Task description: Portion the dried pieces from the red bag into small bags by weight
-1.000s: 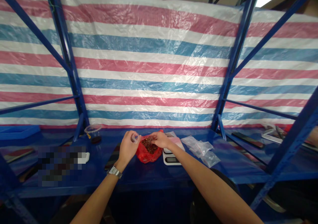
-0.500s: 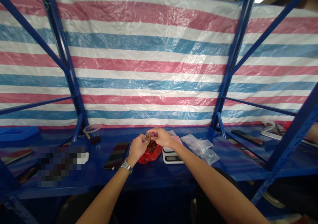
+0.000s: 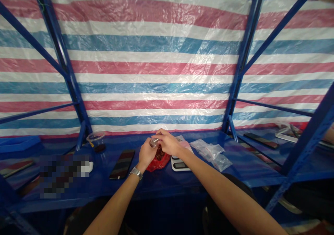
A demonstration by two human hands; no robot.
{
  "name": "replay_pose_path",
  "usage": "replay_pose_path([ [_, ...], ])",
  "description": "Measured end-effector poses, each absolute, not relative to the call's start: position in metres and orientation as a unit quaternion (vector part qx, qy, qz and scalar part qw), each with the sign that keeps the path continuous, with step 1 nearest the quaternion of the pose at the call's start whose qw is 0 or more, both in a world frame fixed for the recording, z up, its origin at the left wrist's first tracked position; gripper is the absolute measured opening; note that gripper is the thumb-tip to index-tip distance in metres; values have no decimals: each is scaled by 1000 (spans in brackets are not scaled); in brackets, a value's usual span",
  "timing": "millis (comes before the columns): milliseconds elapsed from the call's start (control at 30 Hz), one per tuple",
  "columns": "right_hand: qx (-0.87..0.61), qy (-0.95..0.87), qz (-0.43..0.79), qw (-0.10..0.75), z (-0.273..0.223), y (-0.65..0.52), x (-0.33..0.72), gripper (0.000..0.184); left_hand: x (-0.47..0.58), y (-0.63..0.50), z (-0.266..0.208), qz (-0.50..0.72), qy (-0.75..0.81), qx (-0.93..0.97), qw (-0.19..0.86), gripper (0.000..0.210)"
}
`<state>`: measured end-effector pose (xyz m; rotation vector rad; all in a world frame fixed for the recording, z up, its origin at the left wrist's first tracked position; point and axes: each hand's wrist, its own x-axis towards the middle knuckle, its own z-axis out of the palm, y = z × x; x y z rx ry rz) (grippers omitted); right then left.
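Clear, glossy container (image 3: 153, 143) in left hand (image 3: 146, 154), grip curled; right hand (image 3: 169, 144), grip unclear; crinkled red bag (image 3: 157, 164) below.

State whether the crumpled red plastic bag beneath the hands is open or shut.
Open: small brown pieces show through the mouth of the crumpled red plastic bag, which the right hand partly hides.

Your left forearm (image 3: 116, 202) and right forearm (image 3: 216, 186) angle inward, bringing your hands together in front of you. Your left hand (image 3: 147, 153) is curled; your right hand (image 3: 169, 143) arches beside it, fingers (image 3: 162, 132) bent.
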<state>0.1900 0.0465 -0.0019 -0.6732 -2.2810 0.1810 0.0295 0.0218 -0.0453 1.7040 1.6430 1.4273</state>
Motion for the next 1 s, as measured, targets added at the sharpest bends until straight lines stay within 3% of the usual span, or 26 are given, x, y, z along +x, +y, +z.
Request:
replay_pose_path([
  [167,-269,-881,57,384,0,44,192,42,37,22,-44,558,540,594,211,16],
  [367,-237,-897,31,372,9,38,193,52,40,21,-43,599,469,587,276,27],
  [600,-265,-876,46,399,8,34,189,43,31,16,-39,579,488,608,239,19],
  [767,-320,-845,22,428,4,45,193,47,25,11,-28,554,538,603,200,23],
  [833,-333,-861,15,386,2,49,197,48,20,7,-21,532,583,591,169,20],
  [1000,-342,-928,-15,146,-8,50,205,33,13,-21,-6,424,656,611,132,15],
])
